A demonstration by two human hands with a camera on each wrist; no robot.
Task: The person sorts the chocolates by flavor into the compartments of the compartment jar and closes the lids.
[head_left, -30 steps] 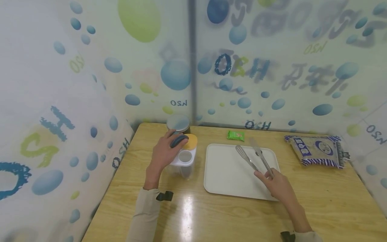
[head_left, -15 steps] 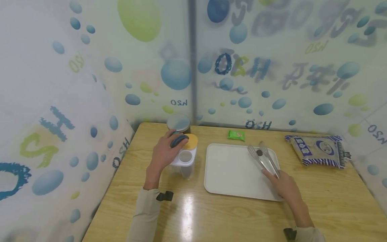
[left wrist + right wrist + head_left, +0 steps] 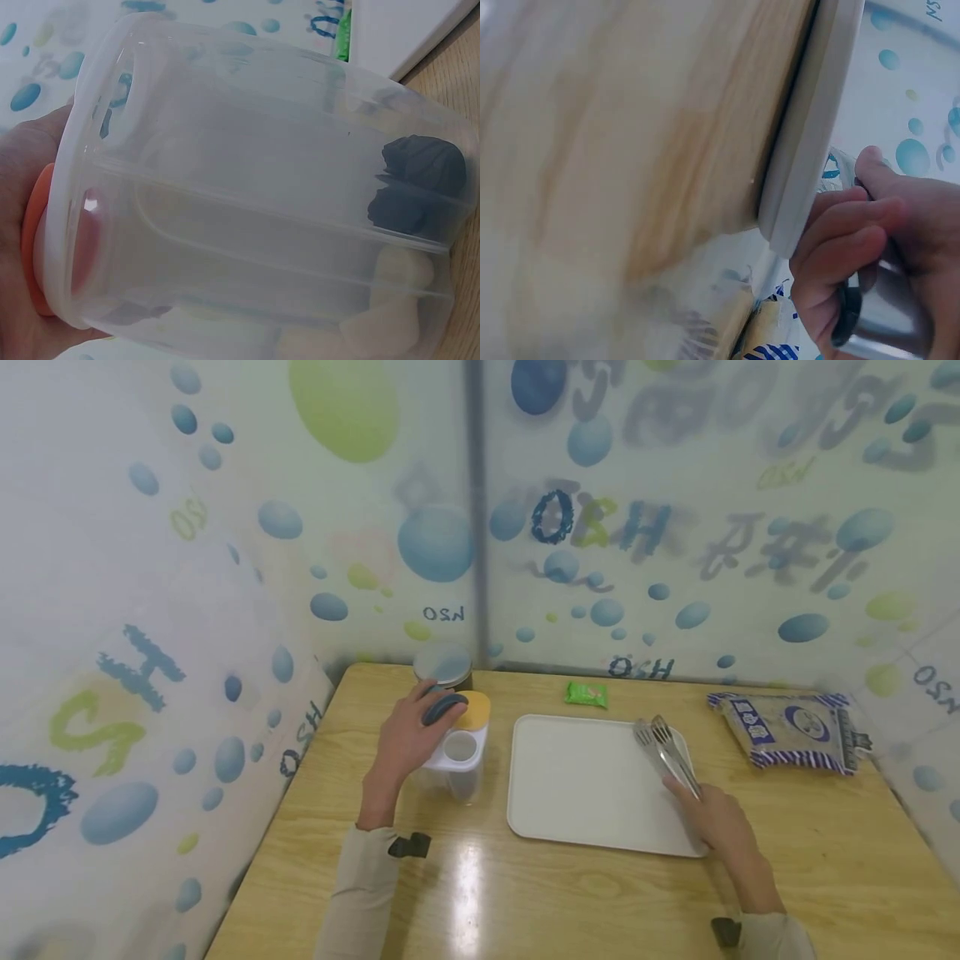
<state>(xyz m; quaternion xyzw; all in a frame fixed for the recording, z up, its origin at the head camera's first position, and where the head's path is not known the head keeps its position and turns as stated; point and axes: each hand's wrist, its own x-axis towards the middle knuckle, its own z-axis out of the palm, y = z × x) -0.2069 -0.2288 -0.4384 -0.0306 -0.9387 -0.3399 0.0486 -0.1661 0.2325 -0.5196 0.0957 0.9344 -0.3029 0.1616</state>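
My left hand holds the top of a clear divided plastic container, around its dark cap. An orange cap and a round opening show beside it. In the left wrist view, dark lumps and pale pieces lie at the container's bottom in separate compartments. My right hand grips metal tongs over the right part of a white tray. Their tips are nearly together, with a small dark patch between them; whether they pinch something is hard to tell.
Behind the container stands a round lidded jar. A small green packet lies beyond the tray. At the right is a blue-and-white clear bag with a clip. Printed walls border the wooden table at the back and sides.
The tongs have shifted right with my right hand. Their ends, apart before with a dark round piece between or below them, have drawn together. My left hand and the container stay put.
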